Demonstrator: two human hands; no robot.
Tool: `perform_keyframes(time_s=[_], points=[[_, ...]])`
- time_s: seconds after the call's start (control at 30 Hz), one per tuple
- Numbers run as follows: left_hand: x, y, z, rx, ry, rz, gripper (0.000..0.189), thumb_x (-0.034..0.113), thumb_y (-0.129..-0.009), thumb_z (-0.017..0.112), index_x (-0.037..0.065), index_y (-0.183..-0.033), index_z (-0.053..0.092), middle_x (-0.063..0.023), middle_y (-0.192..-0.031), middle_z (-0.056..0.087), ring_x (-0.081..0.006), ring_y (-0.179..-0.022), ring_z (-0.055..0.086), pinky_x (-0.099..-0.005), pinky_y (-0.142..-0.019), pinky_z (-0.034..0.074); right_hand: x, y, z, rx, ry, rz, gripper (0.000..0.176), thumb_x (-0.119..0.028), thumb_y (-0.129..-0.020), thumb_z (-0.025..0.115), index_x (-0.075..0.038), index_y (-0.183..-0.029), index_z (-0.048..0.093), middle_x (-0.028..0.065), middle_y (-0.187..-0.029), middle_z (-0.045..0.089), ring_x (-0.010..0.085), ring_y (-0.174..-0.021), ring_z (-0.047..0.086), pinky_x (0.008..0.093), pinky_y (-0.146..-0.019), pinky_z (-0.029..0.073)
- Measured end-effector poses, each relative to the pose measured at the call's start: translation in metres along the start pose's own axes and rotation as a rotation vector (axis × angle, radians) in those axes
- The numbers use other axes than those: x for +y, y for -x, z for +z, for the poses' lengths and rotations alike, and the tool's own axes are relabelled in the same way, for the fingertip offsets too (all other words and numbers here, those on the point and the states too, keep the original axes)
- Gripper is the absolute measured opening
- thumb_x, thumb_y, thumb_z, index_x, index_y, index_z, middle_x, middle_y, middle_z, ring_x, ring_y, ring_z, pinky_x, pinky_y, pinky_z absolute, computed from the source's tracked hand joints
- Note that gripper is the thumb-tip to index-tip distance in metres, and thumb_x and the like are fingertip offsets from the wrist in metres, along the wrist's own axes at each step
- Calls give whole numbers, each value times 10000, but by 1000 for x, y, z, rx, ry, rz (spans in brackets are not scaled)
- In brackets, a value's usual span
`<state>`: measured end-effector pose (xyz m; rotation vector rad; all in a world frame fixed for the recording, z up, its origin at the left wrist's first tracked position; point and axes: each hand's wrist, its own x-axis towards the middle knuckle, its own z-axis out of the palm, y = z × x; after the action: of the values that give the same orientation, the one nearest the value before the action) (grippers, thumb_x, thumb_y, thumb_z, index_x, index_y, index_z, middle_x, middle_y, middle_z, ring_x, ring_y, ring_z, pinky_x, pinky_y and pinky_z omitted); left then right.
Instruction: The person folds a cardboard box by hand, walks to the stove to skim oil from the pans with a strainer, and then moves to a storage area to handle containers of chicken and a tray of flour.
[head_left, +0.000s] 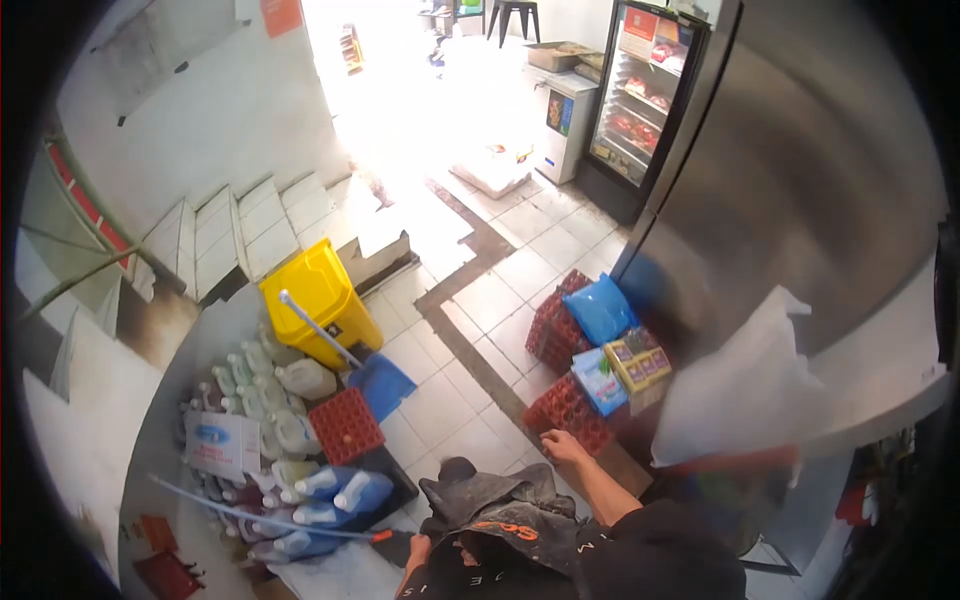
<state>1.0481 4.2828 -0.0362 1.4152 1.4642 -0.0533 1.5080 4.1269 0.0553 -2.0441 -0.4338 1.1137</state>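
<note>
Head view. The left hand (418, 548) is sitting low and near, its grip wrapping closed around the orange-and-black handle end of a long pole (260, 512). The pole is running out to the left, passing over the blue bottles (335, 492). The right hand (565, 446) is reaching forward onto the near edge of a red crate (575, 412) on the floor, right of centre. I cannot tell whether that grip is clamping the rim or only leaning on it. A dark garment (495, 505) is bunching between the two arms.

Handling, as I judge it: the pole is long and its far end is lying close to the bottles, so it wants holding low and steady. Any weight is better going on the crate rim than on the packets above.

Containers:
- A yellow bucket (318, 290) is standing far left, with a stick leaning out of it; its contents are hidden.
- Clear jugs (300, 378) are holding pale liquid.
- The blue bottles are wearing white caps.
- A second red tray (345, 425) is resting on the jugs and looking empty.
- The crates by the steel fridge (800, 180) are carrying a blue bag (600, 308) and an open box of yellow-and-purple packs (640, 365).
- A glass-door cooler (640, 100), far right, is showing stocked shelves.
</note>
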Motion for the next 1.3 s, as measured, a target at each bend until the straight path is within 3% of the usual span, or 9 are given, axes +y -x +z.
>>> perform_keyframes(time_s=[0.23,0.4,0.43,0.5,0.77,0.9,1.0,1.1,1.3], points=[[132,-157,-63,-197,32,-117,176,161,-841,593,7,-920,627,-115,-707,616,-248,-616,622,-402,-528,511,-100,-155,-11,143,138,-180,303,-236,-849,602,-33,-1062,674,102,-795,695,161,-703,663,305,-650,519],[272,-299,-133,-708,709,-347,164,155,-840,592,7,-904,624,-112,-708,614,-253,-613,623,-406,-527,511,-106,-201,-23,48,-41,211,272,-245,-839,625,-33,-997,692,104,-776,690,178,-659,662,315,-597,517],[300,-317,-134,-716,693,-364,164,155,-840,592,7,-904,624,-112,-708,614,-253,-613,623,-406,-527,511,-117,-195,-25,141,-56,206,272,-247,-841,628,-37,-999,697,109,-801,694,184,-680,667,317,-609,522],[375,-380,-128,-276,199,-154,240,205,-882,611,30,-1046,583,-121,-813,646,-250,-597,642,-363,-463,481,-139,-220,-33,252,-84,197,271,-250,-843,630,-41,-1000,702,114,-826,699,189,-700,672,319,-622,526],[647,-567,-88,-268,4,16,337,221,-907,597,5,-1159,541,-167,-959,671,-274,-745,691,-371,-582,535,-102,-346,-69,282,-155,465,263,-204,-829,662,-35,-1026,705,86,-901,717,171,-800,663,331,-763,526],[743,-609,-31,-402,25,-83,397,269,-909,597,27,-1208,498,-166,-1014,662,-284,-802,685,-413,-652,530,-141,-438,-142,259,-159,451,255,-202,-820,675,-58,-1027,708,69,-879,717,178,-778,661,338,-744,525],[803,-625,10,-427,-11,-45,384,281,-906,603,26,-1179,518,-174,-1031,650,-303,-819,675,-406,-655,550,-155,-550,-207,340,55,273,283,-221,-819,636,-9,-1000,682,194,-932,691,249,-924,675,410,-788,521],[862,-628,36,-429,-154,11,355,273,-893,623,25,-1137,550,-173,-1017,651,-307,-816,670,-401,-658,563,-291,-609,-312,419,-174,170,253,-192,-891,578,-32,-1070,656,135,-853,699,201,-692,671,341,-614,533],[936,-722,90,-462,-341,-33,295,274,-857,625,27,-1015,597,-135,-881,637,-270,-741,646,-396,-616,534,-400,-757,-451,380,-370,211,333,-205,-928,558,-40,-1218,569,112,-828,670,155,-632,641,280,-490,494]])
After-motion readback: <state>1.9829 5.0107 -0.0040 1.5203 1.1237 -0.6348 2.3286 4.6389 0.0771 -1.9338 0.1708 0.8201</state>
